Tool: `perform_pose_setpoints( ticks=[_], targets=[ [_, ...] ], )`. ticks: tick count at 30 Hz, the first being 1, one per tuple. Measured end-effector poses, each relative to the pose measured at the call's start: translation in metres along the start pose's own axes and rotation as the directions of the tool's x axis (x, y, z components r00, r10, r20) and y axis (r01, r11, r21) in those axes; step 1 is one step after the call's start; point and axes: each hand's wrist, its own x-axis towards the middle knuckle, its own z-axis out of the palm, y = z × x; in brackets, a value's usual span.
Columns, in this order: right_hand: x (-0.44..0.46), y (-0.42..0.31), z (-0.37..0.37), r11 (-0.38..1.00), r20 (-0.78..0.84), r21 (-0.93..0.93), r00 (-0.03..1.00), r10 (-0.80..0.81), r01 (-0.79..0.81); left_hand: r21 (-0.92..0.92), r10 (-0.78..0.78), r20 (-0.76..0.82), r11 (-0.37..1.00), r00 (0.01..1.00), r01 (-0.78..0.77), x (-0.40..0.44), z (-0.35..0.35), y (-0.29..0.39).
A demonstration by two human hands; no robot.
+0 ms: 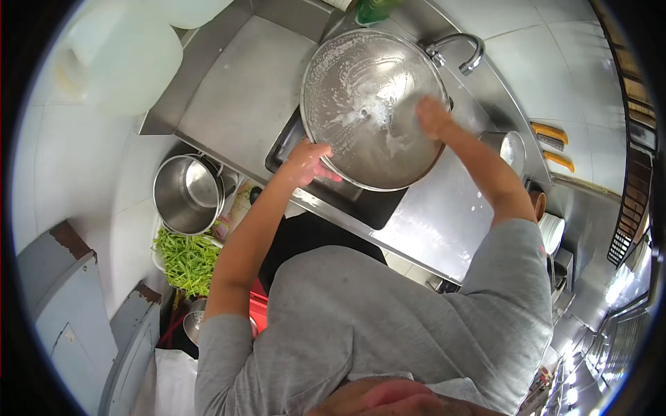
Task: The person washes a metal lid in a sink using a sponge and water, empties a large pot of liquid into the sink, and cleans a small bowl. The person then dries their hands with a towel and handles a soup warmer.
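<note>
A large round metal lid or shallow pan (361,149), streaked with white suds, lies tilted over the black-edged sink basin (378,213). My left hand (309,165) is at its lower left rim, thumb and fingers apart around the edge. Over the right part of the soapy surface is my right hand (431,116), its fingers curled and blurred by motion. Whatever that hand may hold is hidden.
A curved faucet (473,55) rises behind the sink. Metal pots (187,194) and leafy greens (186,260) stand at the left. Orange-handled knives (551,134), a metal pot (512,149) and stacked white plates (552,232) are at the right.
</note>
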Motion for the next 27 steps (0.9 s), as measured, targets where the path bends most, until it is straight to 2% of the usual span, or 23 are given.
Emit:
perform_pose_setpoints(
  ticks=[3, 4, 7, 8, 9, 11, 12, 14, 15, 16, 17, 18, 21, 22, 25, 26, 27],
  targets=[
    [-0.029, -0.011, -0.045, 0.970, 0.261, 0.157, 0.940, -0.220, 0.184, -0.029, -0.011, 0.029, 1.000, 1.000, 0.012, -0.003, 0.002, 0.004],
    [-0.025, 0.007, -0.031, 0.983, -0.037, 0.183, 0.999, -0.005, 0.012, -0.024, -0.020, 0.039, 0.999, 0.999, 0.021, -0.004, 0.003, 0.005],
    [-0.017, -0.027, -0.018, 0.982, 0.189, 0.171, 0.981, 0.050, -0.083, -0.025, 0.011, 0.021, 1.000, 1.000, -0.010, -0.002, 0.000, 0.002],
    [-0.041, -0.055, -0.030, 0.906, 0.186, 0.411, 0.965, -0.185, 0.095, -0.032, 0.039, 0.008, 0.999, 0.999, -0.038, -0.004, 0.003, 0.000],
    [-0.030, -0.059, -0.037, 0.914, 0.154, 0.386, 0.968, -0.197, 0.124, -0.037, 0.071, -0.007, 0.997, 0.997, -0.071, -0.004, 0.003, 0.002],
    [-0.024, -0.066, -0.038, 0.920, 0.115, 0.352, 0.968, -0.222, 0.169, -0.035, 0.020, 0.004, 0.999, 1.000, -0.020, -0.002, -0.002, -0.003],
    [0.004, -0.041, 0.004, 0.950, -0.167, 0.305, 0.986, -0.020, 0.071, -0.027, 0.002, 0.011, 1.000, 1.000, -0.002, 0.001, -0.004, -0.001],
    [0.040, -0.021, -0.006, 0.970, -0.402, 0.223, 0.898, 0.178, -0.092, -0.023, 0.027, 0.025, 0.999, 0.999, -0.027, 0.005, -0.004, 0.000],
    [0.046, -0.027, -0.007, 0.961, -0.504, 0.208, 0.823, 0.263, -0.179, -0.022, 0.026, 0.024, 0.999, 0.999, -0.026, 0.002, -0.006, -0.004],
    [0.034, -0.051, -0.009, 0.963, -0.326, 0.267, 0.936, 0.135, -0.046, -0.026, 0.011, 0.025, 1.000, 1.000, -0.010, 0.005, -0.009, -0.005],
    [0.010, -0.083, -0.017, 0.938, -0.142, 0.338, 0.990, -0.026, 0.073, -0.018, 0.011, 0.013, 1.000, 1.000, -0.011, 0.002, -0.006, -0.006],
    [-0.002, -0.096, -0.022, 0.891, 0.028, 0.420, 0.979, -0.203, 0.173, -0.011, 0.021, 0.004, 1.000, 1.000, -0.021, -0.001, 0.000, 0.000],
    [-0.013, -0.094, -0.010, 0.705, 0.127, 0.694, 0.939, -0.318, 0.145, -0.010, 0.022, -0.024, 1.000, 0.999, -0.022, 0.001, -0.003, 0.000],
    [-0.001, -0.067, -0.011, 0.865, 0.234, 0.498, 0.950, -0.206, 0.065, -0.013, 0.015, -0.031, 1.000, 0.999, -0.016, 0.001, -0.004, -0.003],
    [0.005, -0.075, -0.037, 0.941, -0.001, 0.311, 0.990, -0.140, 0.134, -0.025, 0.061, 0.005, 0.998, 0.998, -0.061, 0.001, -0.004, -0.004],
    [0.014, -0.106, -0.033, 0.871, 0.047, 0.452, 0.971, -0.235, 0.190, -0.014, 0.051, 0.014, 0.999, 0.999, -0.050, 0.000, -0.003, -0.004],
    [0.020, -0.147, -0.035, 0.783, -0.204, 0.569, 0.965, -0.164, 0.254, -0.008, 0.040, 0.025, 0.999, 0.999, -0.040, -0.001, -0.002, -0.003]
  ],
)
